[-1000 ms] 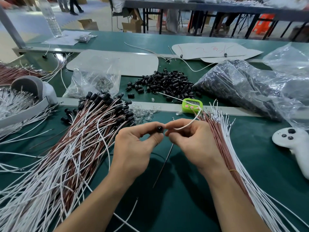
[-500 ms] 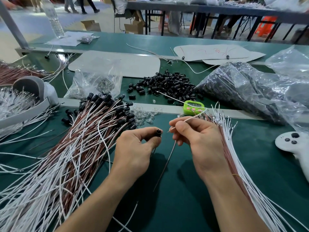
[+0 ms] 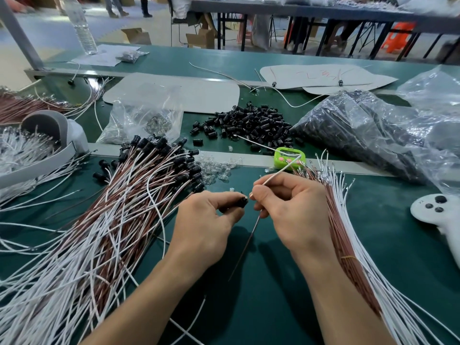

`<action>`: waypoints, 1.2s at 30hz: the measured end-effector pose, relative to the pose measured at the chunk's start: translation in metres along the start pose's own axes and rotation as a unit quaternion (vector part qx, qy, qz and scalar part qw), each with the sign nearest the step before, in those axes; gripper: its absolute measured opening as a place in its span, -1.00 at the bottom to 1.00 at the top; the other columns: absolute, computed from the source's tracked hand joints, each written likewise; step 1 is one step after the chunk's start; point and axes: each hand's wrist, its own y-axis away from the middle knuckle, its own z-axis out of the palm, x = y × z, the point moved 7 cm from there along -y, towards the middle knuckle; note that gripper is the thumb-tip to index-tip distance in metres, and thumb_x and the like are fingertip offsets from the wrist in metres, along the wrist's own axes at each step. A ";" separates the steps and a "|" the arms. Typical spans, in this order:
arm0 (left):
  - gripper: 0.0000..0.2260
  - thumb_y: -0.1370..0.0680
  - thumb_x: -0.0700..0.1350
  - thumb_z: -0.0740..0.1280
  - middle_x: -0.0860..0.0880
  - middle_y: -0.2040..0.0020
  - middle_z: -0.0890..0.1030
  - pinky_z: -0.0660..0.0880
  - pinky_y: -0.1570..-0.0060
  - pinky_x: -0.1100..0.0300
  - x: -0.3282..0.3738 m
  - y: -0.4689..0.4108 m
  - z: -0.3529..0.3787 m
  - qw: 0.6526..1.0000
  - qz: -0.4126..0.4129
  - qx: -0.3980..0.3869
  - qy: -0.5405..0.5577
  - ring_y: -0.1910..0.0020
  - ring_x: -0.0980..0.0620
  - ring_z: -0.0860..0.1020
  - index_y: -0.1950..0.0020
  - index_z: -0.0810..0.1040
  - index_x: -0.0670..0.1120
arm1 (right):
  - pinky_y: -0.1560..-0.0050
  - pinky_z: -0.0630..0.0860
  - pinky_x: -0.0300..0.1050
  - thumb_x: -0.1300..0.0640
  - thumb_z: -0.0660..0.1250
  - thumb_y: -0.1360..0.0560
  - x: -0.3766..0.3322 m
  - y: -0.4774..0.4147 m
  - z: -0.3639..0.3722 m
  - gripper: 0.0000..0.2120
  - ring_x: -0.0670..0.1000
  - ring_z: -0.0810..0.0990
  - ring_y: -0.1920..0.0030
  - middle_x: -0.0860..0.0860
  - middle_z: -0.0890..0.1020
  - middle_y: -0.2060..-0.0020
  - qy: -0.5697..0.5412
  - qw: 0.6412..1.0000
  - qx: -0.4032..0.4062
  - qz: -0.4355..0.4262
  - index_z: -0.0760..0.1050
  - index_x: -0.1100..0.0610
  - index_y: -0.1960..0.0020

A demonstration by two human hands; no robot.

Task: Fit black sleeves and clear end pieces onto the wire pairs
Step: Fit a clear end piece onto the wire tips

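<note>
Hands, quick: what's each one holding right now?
Left hand: pinching a black sleeve.
Right hand: pinching a wire pair, one white, one brown.

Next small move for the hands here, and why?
Probably ease the wire pair pinched in the right hand leftward into the black sleeve that the left hand holds: its tip sits just beside the sleeve's end, not yet inside.
</note>
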 end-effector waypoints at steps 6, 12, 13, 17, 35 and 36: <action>-0.75 -0.45 -0.22 0.57 0.44 0.19 0.65 0.42 0.06 0.57 0.003 0.001 0.002 1.000 0.008 -0.014 0.008 0.12 0.41 0.62 0.08 0.72 0.16 | 0.38 0.56 -0.24 0.16 0.49 -0.42 -0.002 0.002 0.000 -0.90 0.00 0.69 0.40 -0.04 0.70 0.39 0.037 0.999 0.004 -0.011 0.68 -0.04 0.17; -0.66 -0.46 -0.25 0.55 0.46 0.22 0.64 0.40 0.09 0.61 0.007 0.002 0.001 1.000 0.005 -0.016 0.018 0.14 0.47 0.60 0.09 0.67 0.24 | 0.37 0.62 -0.16 0.13 0.48 -0.41 -0.002 0.000 -0.003 -0.91 -0.02 0.69 0.40 -0.07 0.71 0.38 0.059 0.998 0.018 -0.018 0.68 -0.06 0.14; -0.62 -0.46 -0.25 0.54 0.45 0.22 0.64 0.40 0.10 0.60 0.008 0.002 0.002 1.000 0.005 -0.017 0.018 0.15 0.47 0.60 0.08 0.65 0.28 | 0.37 0.62 -0.17 0.12 0.48 -0.41 -0.002 0.000 -0.004 -0.91 -0.03 0.69 0.39 -0.08 0.71 0.38 0.058 0.998 0.020 -0.018 0.68 -0.06 0.14; -0.57 -0.47 -0.24 0.54 0.43 0.22 0.65 0.42 0.10 0.59 0.009 0.003 0.001 1.000 0.004 -0.014 0.019 0.14 0.46 0.61 0.06 0.61 0.35 | 0.34 0.61 -0.17 0.12 0.47 -0.40 0.002 -0.001 -0.006 -0.88 -0.02 0.71 0.37 -0.06 0.72 0.36 0.034 0.999 0.027 -0.004 0.69 -0.09 0.15; -0.73 -0.50 -0.32 0.48 0.05 0.14 0.76 0.60 -0.07 0.21 -0.003 -0.005 0.004 0.981 -0.051 0.003 0.188 0.08 0.08 0.72 0.12 0.74 0.07 | 0.35 0.58 -0.20 0.34 0.48 -0.44 0.011 0.001 0.001 -0.74 0.06 0.72 0.36 0.04 0.72 0.36 0.003 0.998 -0.003 0.060 0.67 -0.03 0.20; -0.75 -0.50 -0.31 0.49 0.08 0.14 0.76 0.60 -0.10 0.15 -0.003 -0.004 0.004 0.985 -0.048 0.003 0.168 0.07 0.09 0.71 0.11 0.74 0.08 | 0.36 0.58 -0.21 0.32 0.49 -0.43 0.010 0.001 0.002 -0.76 0.06 0.72 0.37 0.04 0.72 0.37 0.000 0.998 -0.003 0.060 0.67 -0.03 0.20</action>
